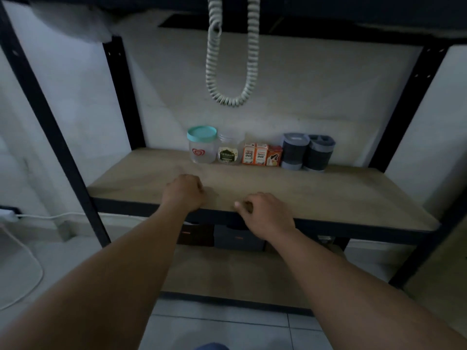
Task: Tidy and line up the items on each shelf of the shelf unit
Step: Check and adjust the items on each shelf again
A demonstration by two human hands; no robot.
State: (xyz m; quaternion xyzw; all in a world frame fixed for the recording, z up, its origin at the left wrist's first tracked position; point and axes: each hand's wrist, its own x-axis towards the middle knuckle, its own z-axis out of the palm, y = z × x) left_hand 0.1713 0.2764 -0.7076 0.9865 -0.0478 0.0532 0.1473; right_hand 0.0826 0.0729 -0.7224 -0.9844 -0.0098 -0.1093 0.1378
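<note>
Seven items are sitting in a tight row at the back of the shelf [328, 193]: two jars [202, 145], three boxes [261, 154] and two grey tubs [307, 152]. I am holding my left hand [184, 192] and right hand [265, 213] loosely curled and empty over the front edge. Since the row is looking straight, I am judging that light nudges will do, or moving to the lower shelf [227, 271].

**Middle shelf: seven items in one row at the rear**

The wooden shelf board [328, 193] sits in a dark metal frame [50, 127]. Landmark: the two orange ink boxes [255, 154] at the back edge. Touching their left, a clear jar with a green label [229, 151]; left of that, a clear jar with a teal lid [202, 145]. Touching their right, a smaller orange box [274, 155]; beyond it, two dark grey lidded containers [307, 152], side by side. The board in front of the boxes carries no goods.
</note>
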